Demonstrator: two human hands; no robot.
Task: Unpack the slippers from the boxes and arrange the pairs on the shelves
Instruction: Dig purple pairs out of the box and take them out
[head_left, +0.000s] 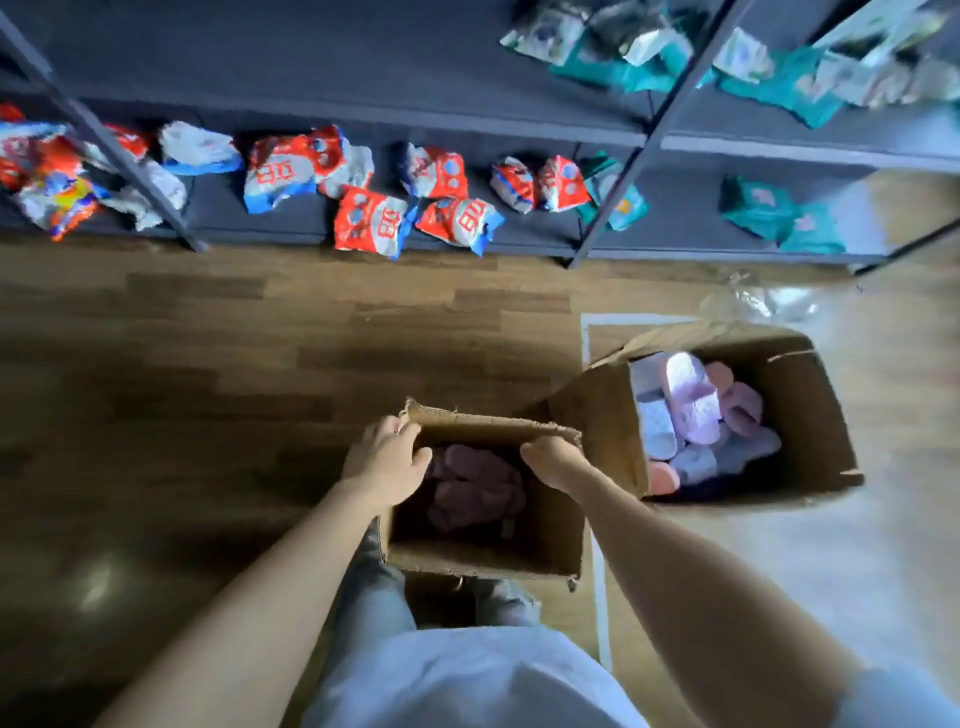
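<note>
A small open cardboard box (483, 558) stands on the floor in front of my legs, with dark mauve fluffy slippers (475, 488) inside. My left hand (387, 462) grips its far left corner, fingers curled over the rim. My right hand (553, 460) grips the far right part of the same rim. To the right lies a larger open cardboard box (810, 410) holding several pastel slippers (693, 400) in lilac, pink and white.
A dark grey shelf unit (363, 57) runs across the top. Its lowest shelf holds red, white and blue packets (374, 221); teal packets (769, 213) lie at the right and above. Crumpled clear plastic (758, 299) lies on the wood floor behind the larger box.
</note>
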